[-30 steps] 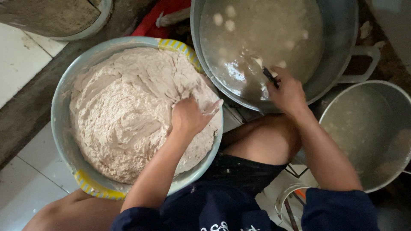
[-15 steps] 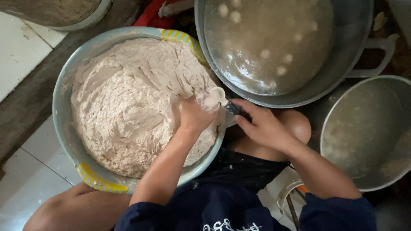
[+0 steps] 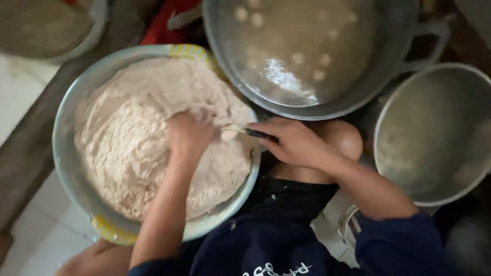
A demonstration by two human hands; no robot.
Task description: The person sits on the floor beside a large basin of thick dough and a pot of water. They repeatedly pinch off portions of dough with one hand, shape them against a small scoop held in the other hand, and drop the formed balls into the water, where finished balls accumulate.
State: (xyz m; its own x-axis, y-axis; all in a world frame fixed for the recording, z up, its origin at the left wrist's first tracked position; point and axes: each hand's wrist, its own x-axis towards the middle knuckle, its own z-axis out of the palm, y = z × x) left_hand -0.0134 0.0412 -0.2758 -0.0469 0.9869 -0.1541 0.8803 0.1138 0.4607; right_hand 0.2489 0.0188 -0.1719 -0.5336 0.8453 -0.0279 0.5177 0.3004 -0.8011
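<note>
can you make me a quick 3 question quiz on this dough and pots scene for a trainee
1. True or false: the left hand rests in the pale paste inside the round bowl.
2. Which hand holds the dark-handled spoon? A) left B) right C) neither
3. What floats in the liquid of the big metal pot at the top?

Key
1. True; the hand sits on the paste near the bowl's right side.
2. B; the right hand grips the handle, the spoon's tip reaching over the bowl's edge.
3. Small pale round balls.
</note>
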